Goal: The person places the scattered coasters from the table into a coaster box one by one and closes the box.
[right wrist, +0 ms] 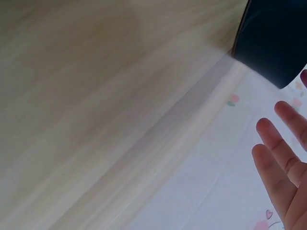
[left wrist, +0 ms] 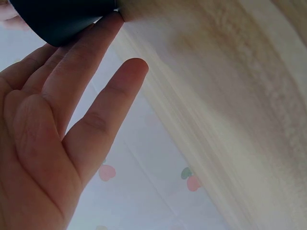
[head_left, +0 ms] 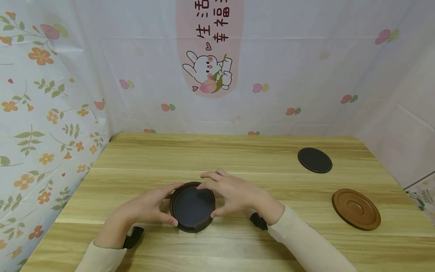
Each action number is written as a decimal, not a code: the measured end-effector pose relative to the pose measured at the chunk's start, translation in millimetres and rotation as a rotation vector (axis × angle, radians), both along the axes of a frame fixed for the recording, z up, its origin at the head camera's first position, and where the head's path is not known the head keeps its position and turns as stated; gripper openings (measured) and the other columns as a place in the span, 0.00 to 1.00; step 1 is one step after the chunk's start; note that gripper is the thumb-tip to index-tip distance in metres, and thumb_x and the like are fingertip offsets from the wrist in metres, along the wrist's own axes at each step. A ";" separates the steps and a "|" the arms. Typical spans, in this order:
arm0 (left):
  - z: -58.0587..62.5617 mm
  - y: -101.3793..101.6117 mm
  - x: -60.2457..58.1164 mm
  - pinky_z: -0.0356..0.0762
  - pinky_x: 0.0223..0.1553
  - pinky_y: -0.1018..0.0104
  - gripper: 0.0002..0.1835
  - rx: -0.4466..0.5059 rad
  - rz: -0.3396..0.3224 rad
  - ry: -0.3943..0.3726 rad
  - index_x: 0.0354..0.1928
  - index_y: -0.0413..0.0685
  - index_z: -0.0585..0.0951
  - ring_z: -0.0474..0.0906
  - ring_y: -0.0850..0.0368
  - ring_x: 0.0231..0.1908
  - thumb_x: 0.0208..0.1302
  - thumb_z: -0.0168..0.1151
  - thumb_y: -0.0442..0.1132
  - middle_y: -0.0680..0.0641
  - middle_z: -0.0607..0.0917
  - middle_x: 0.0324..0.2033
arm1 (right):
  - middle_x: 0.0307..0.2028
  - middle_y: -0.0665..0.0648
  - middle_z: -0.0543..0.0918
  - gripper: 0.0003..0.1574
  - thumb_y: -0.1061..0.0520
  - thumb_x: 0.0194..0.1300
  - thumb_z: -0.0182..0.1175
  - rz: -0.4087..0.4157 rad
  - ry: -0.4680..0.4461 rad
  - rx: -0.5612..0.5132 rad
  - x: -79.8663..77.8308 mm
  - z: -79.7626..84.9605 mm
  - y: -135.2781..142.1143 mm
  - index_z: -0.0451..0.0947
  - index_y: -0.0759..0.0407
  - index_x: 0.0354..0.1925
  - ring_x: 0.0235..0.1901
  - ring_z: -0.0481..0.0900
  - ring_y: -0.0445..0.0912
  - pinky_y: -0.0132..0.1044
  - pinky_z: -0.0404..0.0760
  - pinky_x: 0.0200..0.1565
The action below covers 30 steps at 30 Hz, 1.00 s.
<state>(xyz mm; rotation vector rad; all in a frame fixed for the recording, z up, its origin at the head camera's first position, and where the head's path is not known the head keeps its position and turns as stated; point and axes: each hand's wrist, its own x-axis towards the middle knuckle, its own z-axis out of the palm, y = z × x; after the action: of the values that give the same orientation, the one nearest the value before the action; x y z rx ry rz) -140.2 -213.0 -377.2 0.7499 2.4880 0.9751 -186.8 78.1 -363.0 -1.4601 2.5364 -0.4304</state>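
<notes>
A round black coaster holder (head_left: 200, 227) sits on the wooden table, with a dark coaster (head_left: 192, 207) lying inside its rim. My left hand (head_left: 154, 206) holds the holder's left side, thumb at the front and fingers along the back; in the left wrist view, fingertips (left wrist: 115, 21) meet its dark wall. At the right side is my right hand (head_left: 231, 192), fingers spread. Its thumb is close to the right wall, and the index finger reaches over the back rim. In the right wrist view, the other fingers (right wrist: 273, 167) are apart from the holder (right wrist: 271, 43).
Farther right on the table lies a black round coaster (head_left: 315, 160). Nearer, at the right, is a brown wooden round coaster (head_left: 356, 209) with ringed grooves. Patterned white cloth (head_left: 142, 56) hangs behind the table and along both sides.
</notes>
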 end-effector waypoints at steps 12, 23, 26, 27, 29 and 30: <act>1.0 0.1 2.0 0.67 0.65 0.35 0.59 -0.031 0.013 0.018 0.76 0.40 0.57 0.74 0.36 0.63 0.47 0.77 0.59 0.37 0.69 0.70 | 0.73 0.56 0.64 0.46 0.40 0.55 0.74 -0.094 -0.011 -0.006 -7.0 -4.2 37.1 0.69 0.48 0.68 0.69 0.64 0.52 0.48 0.77 0.62; 3.5 1.5 3.0 0.68 0.65 0.36 0.59 -0.036 0.005 0.019 0.76 0.40 0.57 0.74 0.36 0.64 0.48 0.77 0.58 0.37 0.69 0.70 | 0.71 0.57 0.66 0.44 0.43 0.55 0.74 -0.217 -0.014 -0.031 -12.3 -4.1 86.7 0.71 0.51 0.67 0.67 0.64 0.54 0.51 0.78 0.57; 3.7 1.6 3.2 0.68 0.65 0.36 0.59 -0.037 0.006 0.018 0.76 0.40 0.57 0.74 0.36 0.64 0.48 0.77 0.58 0.37 0.69 0.70 | 0.70 0.59 0.67 0.44 0.45 0.55 0.75 -0.240 0.001 -0.035 -15.5 -4.9 101.3 0.71 0.53 0.67 0.66 0.64 0.55 0.53 0.77 0.58; 3.8 1.6 3.3 0.68 0.65 0.36 0.59 -0.037 0.007 0.018 0.76 0.40 0.57 0.74 0.36 0.64 0.47 0.77 0.58 0.37 0.69 0.70 | 0.70 0.59 0.67 0.44 0.45 0.55 0.75 -0.248 0.005 -0.037 -16.5 -4.9 106.0 0.71 0.53 0.67 0.66 0.64 0.56 0.54 0.77 0.58; 3.7 1.5 3.4 0.68 0.65 0.36 0.59 -0.036 0.009 0.016 0.76 0.41 0.57 0.74 0.36 0.64 0.48 0.77 0.58 0.37 0.69 0.70 | 0.70 0.60 0.67 0.43 0.46 0.55 0.74 -0.261 0.015 -0.040 -18.9 -4.8 115.2 0.71 0.54 0.66 0.66 0.64 0.57 0.55 0.77 0.58; 3.7 1.4 3.3 0.68 0.65 0.35 0.59 -0.035 0.011 0.016 0.76 0.41 0.57 0.74 0.36 0.64 0.48 0.77 0.58 0.38 0.69 0.70 | 0.70 0.61 0.67 0.43 0.47 0.56 0.74 -0.269 0.019 -0.041 -20.0 -4.6 119.7 0.71 0.54 0.66 0.66 0.64 0.57 0.56 0.76 0.58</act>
<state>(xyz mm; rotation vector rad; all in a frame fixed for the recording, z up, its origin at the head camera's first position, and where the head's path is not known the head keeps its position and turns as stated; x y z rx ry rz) -136.9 -211.6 -373.6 0.7370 2.5187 0.9296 -206.8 197.8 -367.6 -1.1416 2.7655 -0.5118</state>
